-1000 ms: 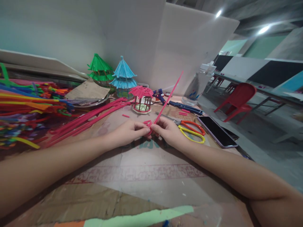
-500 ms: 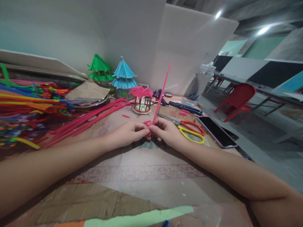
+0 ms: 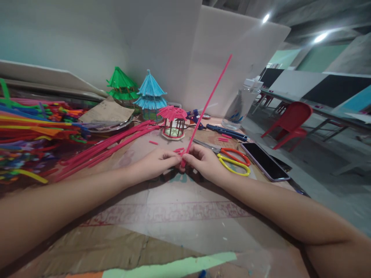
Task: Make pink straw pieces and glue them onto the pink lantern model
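Both hands meet at the middle of the table, fingertips nearly touching. My right hand (image 3: 203, 160) pinches the lower end of a long pink pipe cleaner (image 3: 209, 101), which slants up to the right. My left hand (image 3: 162, 162) is closed at the same lower end, its fingertips on the pink piece. Short pink pieces (image 3: 179, 150) lie just behind the fingers. Beyond them stands a small pavilion model with a pink roof (image 3: 173, 113). Scissors with red and yellow handles (image 3: 234, 162) lie beside my right hand.
Green (image 3: 121, 83) and blue (image 3: 151, 90) roofed models stand behind. Long pink pipe cleaners (image 3: 107, 146) and a multicoloured pile (image 3: 37, 131) lie left. A phone (image 3: 265, 161), blue-handled tool (image 3: 227, 132) and clear bottle (image 3: 239, 102) are right. A red chair (image 3: 290, 121) stands beyond.
The long pink pipe cleaner has tilted further to the right, its upper tip moving right and up. Both hands have stayed almost in place.
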The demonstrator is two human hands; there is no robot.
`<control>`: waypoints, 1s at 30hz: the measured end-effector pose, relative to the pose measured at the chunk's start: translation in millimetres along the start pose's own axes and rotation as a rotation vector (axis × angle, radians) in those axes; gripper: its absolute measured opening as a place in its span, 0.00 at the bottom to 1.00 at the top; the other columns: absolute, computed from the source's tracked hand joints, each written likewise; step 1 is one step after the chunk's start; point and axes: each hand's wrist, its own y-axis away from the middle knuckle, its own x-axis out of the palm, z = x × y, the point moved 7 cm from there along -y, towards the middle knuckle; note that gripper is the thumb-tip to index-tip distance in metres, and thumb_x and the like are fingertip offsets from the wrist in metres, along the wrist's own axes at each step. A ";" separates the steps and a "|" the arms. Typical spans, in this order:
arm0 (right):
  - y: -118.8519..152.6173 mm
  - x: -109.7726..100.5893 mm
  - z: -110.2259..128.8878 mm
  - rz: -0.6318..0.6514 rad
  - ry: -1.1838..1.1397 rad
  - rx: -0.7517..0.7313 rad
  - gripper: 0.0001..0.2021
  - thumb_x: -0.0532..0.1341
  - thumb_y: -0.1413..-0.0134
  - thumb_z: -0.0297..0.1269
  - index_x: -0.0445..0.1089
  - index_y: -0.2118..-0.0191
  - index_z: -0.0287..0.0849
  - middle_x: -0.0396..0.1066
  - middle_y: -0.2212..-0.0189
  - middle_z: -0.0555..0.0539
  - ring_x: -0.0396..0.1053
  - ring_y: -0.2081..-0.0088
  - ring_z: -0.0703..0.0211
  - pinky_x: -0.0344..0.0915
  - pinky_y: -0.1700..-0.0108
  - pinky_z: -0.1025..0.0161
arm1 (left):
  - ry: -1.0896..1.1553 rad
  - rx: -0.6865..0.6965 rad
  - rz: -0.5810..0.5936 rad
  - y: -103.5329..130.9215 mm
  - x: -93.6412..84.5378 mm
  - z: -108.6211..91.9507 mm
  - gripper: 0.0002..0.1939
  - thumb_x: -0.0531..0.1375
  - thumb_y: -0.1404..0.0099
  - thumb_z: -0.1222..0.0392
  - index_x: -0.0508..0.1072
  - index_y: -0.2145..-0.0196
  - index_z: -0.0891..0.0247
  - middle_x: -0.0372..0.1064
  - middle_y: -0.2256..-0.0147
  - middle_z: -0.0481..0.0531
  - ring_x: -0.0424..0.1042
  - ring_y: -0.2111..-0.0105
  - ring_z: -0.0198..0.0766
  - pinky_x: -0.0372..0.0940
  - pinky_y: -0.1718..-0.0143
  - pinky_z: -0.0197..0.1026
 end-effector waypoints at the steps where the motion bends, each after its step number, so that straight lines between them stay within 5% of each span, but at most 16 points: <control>1: 0.0 -0.8 0.1 -0.009 0.024 -0.004 0.12 0.59 0.43 0.46 0.66 0.62 0.41 0.73 0.74 0.49 0.67 0.76 0.63 0.60 0.78 0.69 | -0.008 -0.008 -0.003 0.3 -0.1 0.1 0.19 0.52 0.34 0.50 0.76 0.69 0.66 0.71 0.73 0.51 0.66 0.78 0.32 0.58 0.79 0.33; 30: -0.1 -2.2 0.7 -0.035 0.046 -0.042 0.09 0.58 0.43 0.42 0.64 0.66 0.42 0.63 0.79 0.55 0.58 0.80 0.67 0.55 0.78 0.69 | -0.077 0.008 0.006 1.8 -0.1 -6.0 0.22 0.56 0.36 0.44 0.77 0.68 0.67 0.69 0.76 0.49 0.62 0.78 0.31 0.53 0.78 0.33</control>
